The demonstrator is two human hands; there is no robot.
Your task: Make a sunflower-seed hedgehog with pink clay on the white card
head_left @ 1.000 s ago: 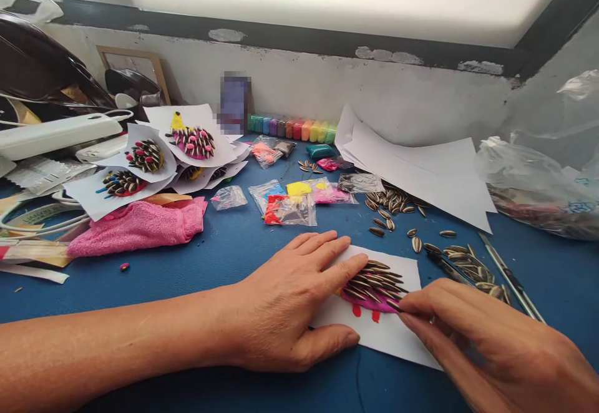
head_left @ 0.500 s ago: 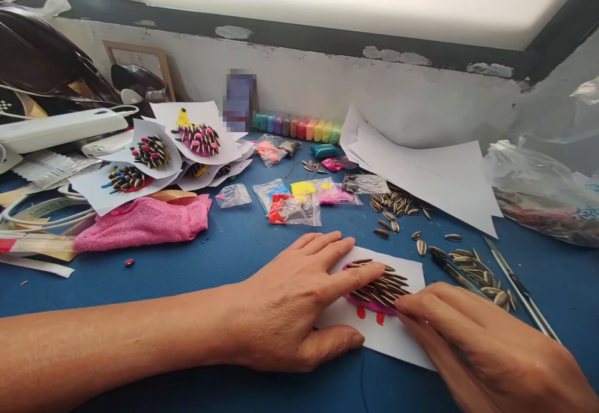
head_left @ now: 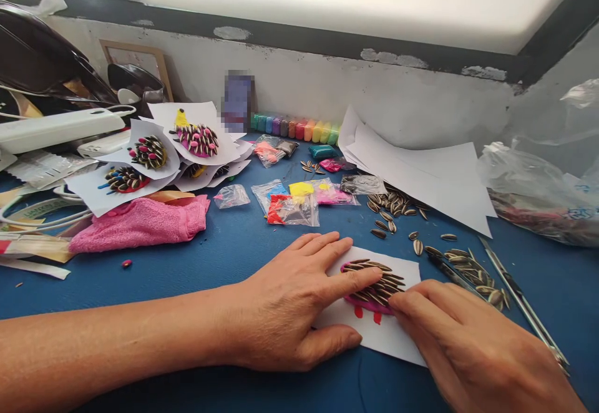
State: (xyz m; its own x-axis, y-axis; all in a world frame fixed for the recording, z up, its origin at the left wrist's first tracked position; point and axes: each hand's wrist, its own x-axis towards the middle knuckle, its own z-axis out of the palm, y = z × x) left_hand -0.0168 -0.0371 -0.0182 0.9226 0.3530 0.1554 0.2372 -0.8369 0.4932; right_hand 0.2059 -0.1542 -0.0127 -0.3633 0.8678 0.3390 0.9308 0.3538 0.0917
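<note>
My left hand (head_left: 299,304) lies spread on a piece of white paper (head_left: 397,341), its index fingertip resting on sunflower seeds (head_left: 388,281). These seeds stick out in rows from a flat magenta clay shape (head_left: 374,306) on the paper. Two small red clay feet (head_left: 358,312) sit below that shape. At its right edge, my right hand (head_left: 472,338) is closed in a pinch against the clay. Whatever is between those fingertips is hidden.
Loose sunflower seeds (head_left: 472,269) lie to the right, near a pen (head_left: 449,269) and a slim metal tool (head_left: 519,294). Bags of coloured clay (head_left: 292,204) sit farther back. Finished seed-covered clay figures (head_left: 199,140) and a pink cloth (head_left: 145,223) are at left.
The view has shifted slightly. My right hand stays pinched at the clay's right edge, with its fingertips moved a little. My left hand keeps its place on the paper.
</note>
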